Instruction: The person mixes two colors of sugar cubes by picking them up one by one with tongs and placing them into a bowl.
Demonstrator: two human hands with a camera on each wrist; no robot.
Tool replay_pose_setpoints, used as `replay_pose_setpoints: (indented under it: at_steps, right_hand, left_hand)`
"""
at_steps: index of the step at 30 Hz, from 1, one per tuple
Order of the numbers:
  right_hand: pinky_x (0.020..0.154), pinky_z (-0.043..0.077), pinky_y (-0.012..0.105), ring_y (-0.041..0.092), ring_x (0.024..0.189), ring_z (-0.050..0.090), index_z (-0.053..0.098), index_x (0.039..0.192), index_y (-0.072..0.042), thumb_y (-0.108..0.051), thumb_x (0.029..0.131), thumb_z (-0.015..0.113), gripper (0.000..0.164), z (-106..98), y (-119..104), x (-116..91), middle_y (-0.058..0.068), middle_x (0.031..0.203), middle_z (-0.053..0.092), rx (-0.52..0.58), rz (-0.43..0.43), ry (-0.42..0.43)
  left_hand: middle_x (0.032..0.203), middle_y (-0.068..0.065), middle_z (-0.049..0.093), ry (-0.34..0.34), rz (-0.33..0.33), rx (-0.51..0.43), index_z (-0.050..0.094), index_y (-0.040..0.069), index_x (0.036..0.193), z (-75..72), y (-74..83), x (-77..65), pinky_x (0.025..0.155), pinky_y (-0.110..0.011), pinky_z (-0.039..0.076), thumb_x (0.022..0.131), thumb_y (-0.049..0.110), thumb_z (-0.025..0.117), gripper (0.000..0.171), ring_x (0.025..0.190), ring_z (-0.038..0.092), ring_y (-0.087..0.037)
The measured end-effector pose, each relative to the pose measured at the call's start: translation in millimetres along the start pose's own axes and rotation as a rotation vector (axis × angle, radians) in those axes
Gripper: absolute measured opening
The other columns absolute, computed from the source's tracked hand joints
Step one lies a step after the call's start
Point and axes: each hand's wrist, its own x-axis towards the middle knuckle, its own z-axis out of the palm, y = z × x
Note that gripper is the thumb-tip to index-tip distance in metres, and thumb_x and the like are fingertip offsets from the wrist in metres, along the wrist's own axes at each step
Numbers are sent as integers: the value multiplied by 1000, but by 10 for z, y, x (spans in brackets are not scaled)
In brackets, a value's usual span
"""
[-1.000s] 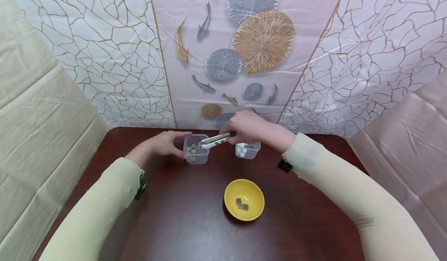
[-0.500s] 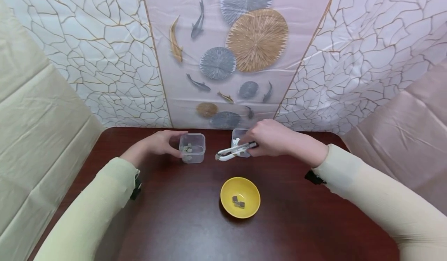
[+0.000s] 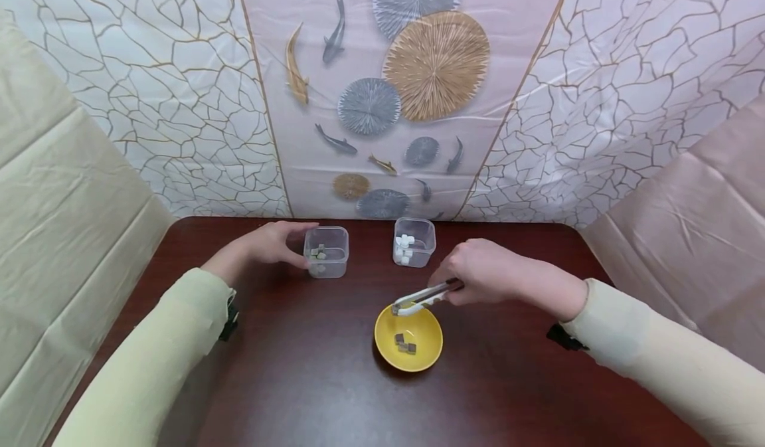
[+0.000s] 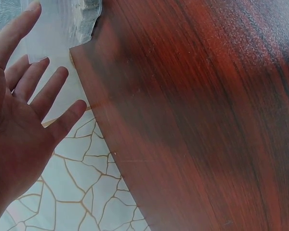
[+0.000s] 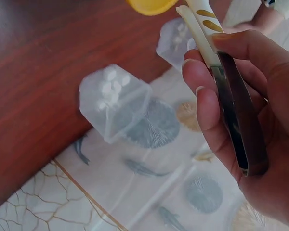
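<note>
Right hand (image 3: 484,271) grips tongs (image 5: 233,106), probably light, springy, best squeezed midway; left hand (image 3: 276,244) holds a tub (image 3: 331,271) near the counter (image 3: 287,380)'s far edge.

Held left arm (image 3: 140,360) stretched forward from lower left, slanting inward. Held left hand (image 3: 271,242) on its side, with palm (image 4: 19,139) inward, thumb (image 4: 14,36) and fingers (image 4: 49,94) nearly straight and spread apart. Held right arm (image 3: 663,354) out from lower right, slanting toward the middle. Held right hand (image 3: 481,271) knuckles up, slightly nearer than left hand, with fingers (image 5: 208,113) curled in a grip.
</note>
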Motion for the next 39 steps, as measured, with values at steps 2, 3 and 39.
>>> replay_pose_setpoints:
  at_steps: [2, 3, 39]
  right_hand:
    - [60, 51, 28, 0, 67, 58, 83, 97, -22, -9, 80, 81, 22, 51, -26, -6, -19, 80, 72, 10, -11, -22]
    - [60, 51, 28, 0, 67, 58, 82, 95, -22, -9, 80, 82, 20, 78, -36, -3, -19, 79, 71, 10, -18, -31]
    - [55, 41, 26, -2, 59, 44, 84, 110, -22, -16, 85, 79, 27, -150, 47, 511, -18, 72, 61, 143, 19, 19]
  left_hand:
    - [159, -20, 53, -1, 1, 7, 41, 10, 165, -6, 0, -6, 124, -62, 33, 90, 24, 88, 90, 150, 46, -39]
    - [159, -20, 53, 0, -4, 7, 41, 11, 165, -8, 2, -7, 124, -62, 33, 90, 24, 88, 90, 150, 46, -39]
    - [159, -19, 53, 10, -13, 38, 42, 12, 165, -16, 8, -5, 124, -61, 32, 89, 25, 88, 90, 149, 48, -38]
